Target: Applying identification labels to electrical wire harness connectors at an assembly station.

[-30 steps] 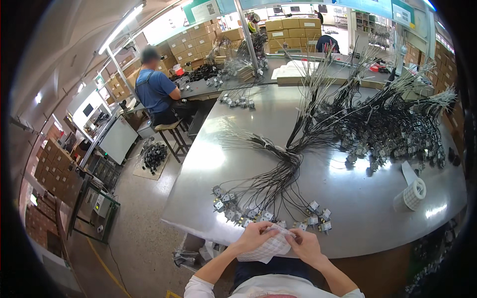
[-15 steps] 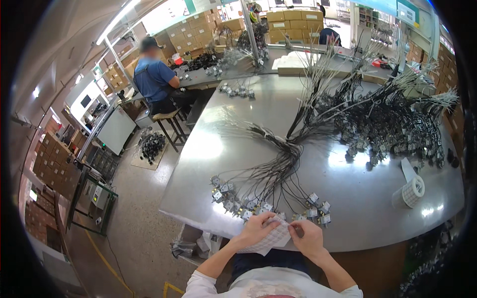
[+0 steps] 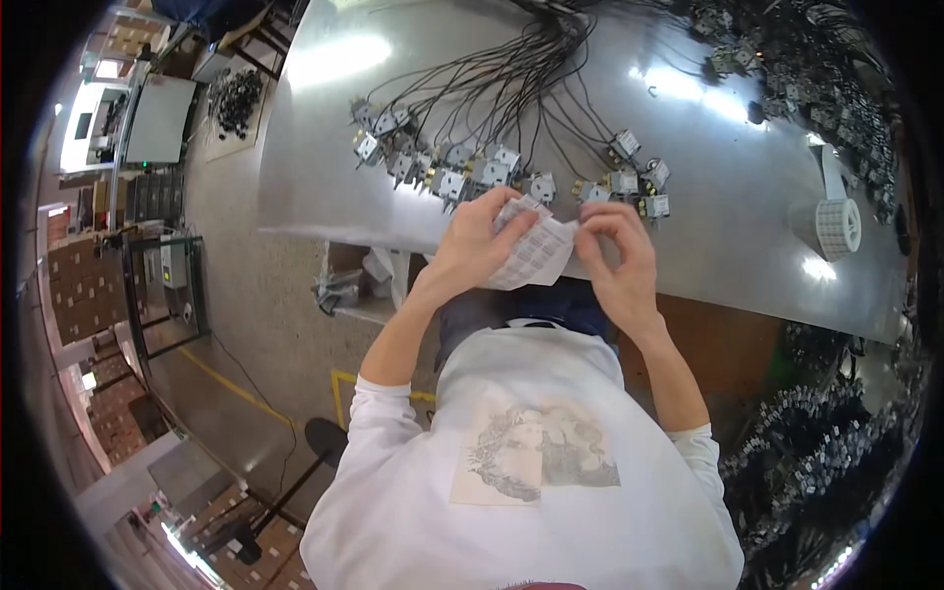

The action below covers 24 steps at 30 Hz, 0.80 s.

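Observation:
A white sheet of small printed labels (image 3: 536, 253) is gripped in my left hand (image 3: 474, 241), thumb on top, at the table's near edge. The sheet bends and its lower part hangs past the edge. At its right corner, my right hand (image 3: 624, 258) pinches with thumb and forefinger; the fingertips are slightly blurred, and a peeled label cannot be made out. Just beyond my hands lie several small grey switch-like parts (image 3: 450, 184) with black wires (image 3: 511, 84). More such grey parts (image 3: 624, 184) sit beyond my right hand.
The metal table (image 3: 708, 197) carries a roll of labels (image 3: 838, 228) at right and a heap of wired parts (image 3: 796, 79) at far right. Below the table's left edge stands a box with plastic bags (image 3: 346, 287). More wired parts (image 3: 806, 442) hang at lower right.
The view has tilted down, so the table sits higher and my torso shows. My left hand still holds the label sheet, while my right-hand fingers have shifted at its right corner.

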{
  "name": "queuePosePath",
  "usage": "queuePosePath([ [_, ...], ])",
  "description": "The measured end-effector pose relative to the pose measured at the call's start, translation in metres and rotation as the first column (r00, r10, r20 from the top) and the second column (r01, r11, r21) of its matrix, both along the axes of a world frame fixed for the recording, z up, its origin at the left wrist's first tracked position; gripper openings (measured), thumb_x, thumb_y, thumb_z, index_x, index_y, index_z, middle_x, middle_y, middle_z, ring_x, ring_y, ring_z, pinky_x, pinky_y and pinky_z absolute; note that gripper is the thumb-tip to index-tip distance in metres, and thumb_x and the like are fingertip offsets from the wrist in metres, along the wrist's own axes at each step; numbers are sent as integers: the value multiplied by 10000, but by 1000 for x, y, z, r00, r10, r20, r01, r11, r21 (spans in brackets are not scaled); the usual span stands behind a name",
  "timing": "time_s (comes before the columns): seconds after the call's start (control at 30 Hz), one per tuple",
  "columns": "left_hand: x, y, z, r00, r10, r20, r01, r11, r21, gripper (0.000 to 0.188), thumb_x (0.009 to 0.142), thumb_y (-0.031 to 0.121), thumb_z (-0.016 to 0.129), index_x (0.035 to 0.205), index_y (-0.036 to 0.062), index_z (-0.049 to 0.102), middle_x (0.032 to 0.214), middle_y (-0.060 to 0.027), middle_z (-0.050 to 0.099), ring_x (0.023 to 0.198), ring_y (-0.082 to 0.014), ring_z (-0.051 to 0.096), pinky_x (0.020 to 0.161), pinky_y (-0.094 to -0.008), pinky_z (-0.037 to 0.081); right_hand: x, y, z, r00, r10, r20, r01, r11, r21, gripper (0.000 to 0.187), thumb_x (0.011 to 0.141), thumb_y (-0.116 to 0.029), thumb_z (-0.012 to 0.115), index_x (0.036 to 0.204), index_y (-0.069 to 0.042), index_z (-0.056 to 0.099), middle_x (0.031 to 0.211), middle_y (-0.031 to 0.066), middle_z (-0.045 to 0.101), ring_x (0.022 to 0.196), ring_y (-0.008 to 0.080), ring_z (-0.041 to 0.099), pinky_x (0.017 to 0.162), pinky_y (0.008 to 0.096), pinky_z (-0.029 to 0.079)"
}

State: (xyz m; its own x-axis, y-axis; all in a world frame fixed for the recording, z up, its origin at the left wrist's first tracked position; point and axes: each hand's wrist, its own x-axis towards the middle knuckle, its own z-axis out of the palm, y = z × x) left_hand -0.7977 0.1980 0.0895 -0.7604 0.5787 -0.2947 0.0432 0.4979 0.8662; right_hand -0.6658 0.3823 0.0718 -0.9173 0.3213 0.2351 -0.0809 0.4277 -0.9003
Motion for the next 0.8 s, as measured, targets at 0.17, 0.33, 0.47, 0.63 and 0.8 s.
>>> queuePosePath([
  [0.17, 7, -1, -3, 999, -32, 33, 28, 994, 105, 320, 1016, 276, 733, 1193, 12, 694, 1003, -197, 786, 879, -297, 763, 806, -394, 567, -14, -8, -13, 993, -29, 114, 76, 901, -428, 532, 993, -77, 763, 1456, -58, 501, 1250, 96, 677, 1166, 179, 661, 1040, 351, 529],
  [0.33, 11, -5, -6, 995, -89, -44, 93, 991, 92, 306, 1078, 284, 638, 1221, 14, 659, 990, -226, 766, 904, -376, 747, 820, -425, 560, -15, -7, -15, 971, -14, 238, 124, 884, -450, 671, 970, -106, 790, 1522, -64, 411, 1090, 71, 746, 1107, 153, 675, 1010, 320, 513],
  [0.47, 11, -7, -12, 998, -64, 11, 62, 990, 125, 290, 1119, 274, 558, 1215, 15, 643, 960, -242, 742, 909, -427, 723, 805, -460, 543, -13, -8, -13, 977, 53, 205, 37, 910, -413, 716, 966, -112, 811, 1530, -32, 377, 1041, 71, 757, 1110, 164, 687, 1047, 332, 506],
  [0.63, 13, -6, -22, 997, -80, -11, 81, 989, 121, 292, 1121, 293, 550, 1180, 21, 639, 971, -253, 734, 915, -468, 695, 786, -488, 532, -19, -16, -15, 994, -21, 107, 77, 832, -549, 813, 951, -79, 828, 1572, -42, 306, 1181, 133, 715, 1163, 208, 699, 1075, 372, 529],
  [0.8, 20, 0, -23, 993, -116, -10, 116, 989, 86, 309, 1118, 326, 546, 1118, 28, 629, 956, -249, 737, 916, -483, 689, 769, -522, 531, -22, -11, -13, 989, -15, 149, 100, 807, -582, 924, 899, -15, 858, 1605, -76, 266, 1438, 188, 554, 1131, 227, 712, 1000, 337, 575],
])
